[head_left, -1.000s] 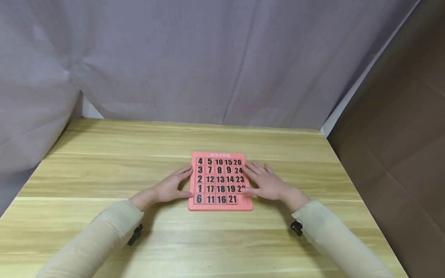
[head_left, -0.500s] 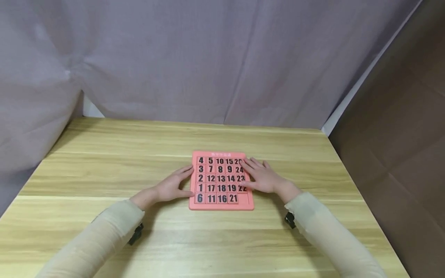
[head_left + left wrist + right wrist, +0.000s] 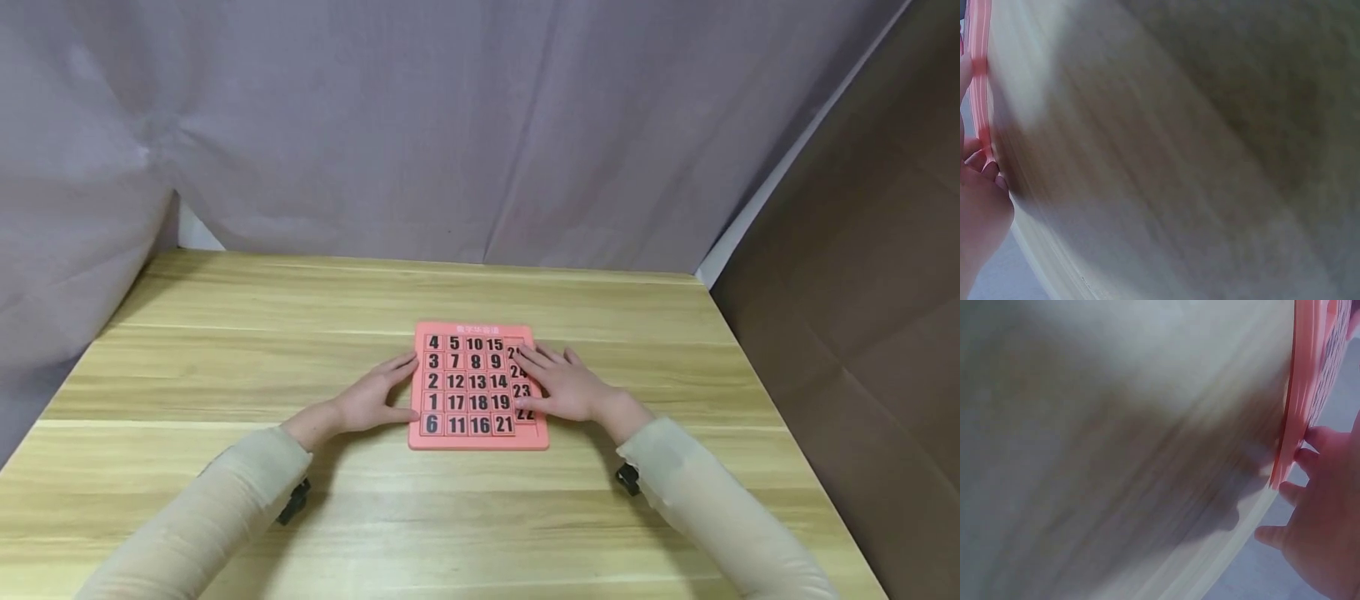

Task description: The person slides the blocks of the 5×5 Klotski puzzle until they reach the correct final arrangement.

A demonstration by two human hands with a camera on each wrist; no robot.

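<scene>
A salmon-pink sliding number puzzle (image 3: 477, 386) lies flat on the wooden bench (image 3: 225, 375), near its middle and straight ahead of the person, squared to the bench edges. It is close to square, a little longer front to back, with its title strip at the far edge, so the digits read upright from the person's seat. The puzzle sits between the two hands, each touching one side. The left hand (image 3: 371, 398) rests on the bench against the puzzle's left edge, fingers straight and spread along the frame and thumb near the lower-left corner by tile 6; it grips nothing. The right hand (image 3: 564, 385) lies over the right edge, fingers extended across the rightmost column, where tiles 24, 23 and 22 show only in part and look lower than the rows beside them; its thumb lies near the lowest tile there. This hand is the nearer one to the tiles, pressing rather than pinching. The wrist views are blurred, showing only the pink rim edge-on with fingertips (image 3: 990, 170) against it. A grey curtain (image 3: 450, 125) hangs behind the bench.
</scene>
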